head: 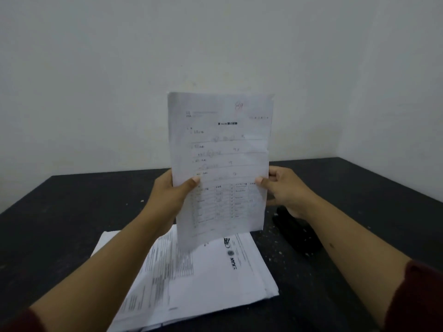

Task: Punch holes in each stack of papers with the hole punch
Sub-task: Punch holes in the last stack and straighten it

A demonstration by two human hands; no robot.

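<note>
A thin stack of printed test sheets (219, 161) stands upright in the air above the black table (60, 212), its printed face toward the camera. The left hand (171, 194) pinches its left edge, thumb on the front and the other fingers hidden behind the paper. The right hand (279, 190) pinches the right edge in the same way, thumb in front and the curled fingers partly seen past the edge. The print is small and blurred; only a bold heading, ruled lines, a table in the lower half and a red mark near the top can be made out. How many sheets are held cannot be told.

Below, a pile of white papers (215, 279) lies flat on the table, its near left part covered by the left forearm and its lower edge cut off by the frame. The black hole punch (297, 232) sits just right of that pile, its far end hidden behind the right wrist. Pale specks dot the table round it. Dark red sleeves (414, 295) show at both lower corners.
</note>
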